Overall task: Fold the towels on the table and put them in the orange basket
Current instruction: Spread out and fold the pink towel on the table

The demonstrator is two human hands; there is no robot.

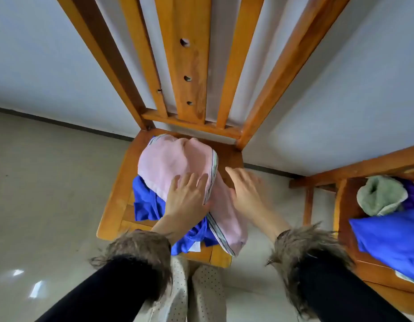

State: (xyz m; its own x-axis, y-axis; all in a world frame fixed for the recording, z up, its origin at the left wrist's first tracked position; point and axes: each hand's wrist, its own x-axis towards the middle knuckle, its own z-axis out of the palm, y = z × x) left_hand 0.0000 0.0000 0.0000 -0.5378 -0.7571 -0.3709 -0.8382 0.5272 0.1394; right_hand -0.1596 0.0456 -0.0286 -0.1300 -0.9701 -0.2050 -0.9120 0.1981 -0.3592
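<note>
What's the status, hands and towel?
Both hands open: left hand flat on pink towel, right hand blurred at its edge. Towel unfolded atop blue cloth. No basket visible.

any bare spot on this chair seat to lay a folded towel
Bare wood shows on the seat's left strip beside the blue cloth, and at the back right corner past the pink towel. The middle and front are crowded with cloth and both hands.

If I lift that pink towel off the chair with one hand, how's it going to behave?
Probably floppy: the pink towel lies humped and creased over the blue cloth, its striped end drooping past the chair seat. It looks thin, so likely light. Lifted one-handed, it would likely unfold and dangle.
</note>
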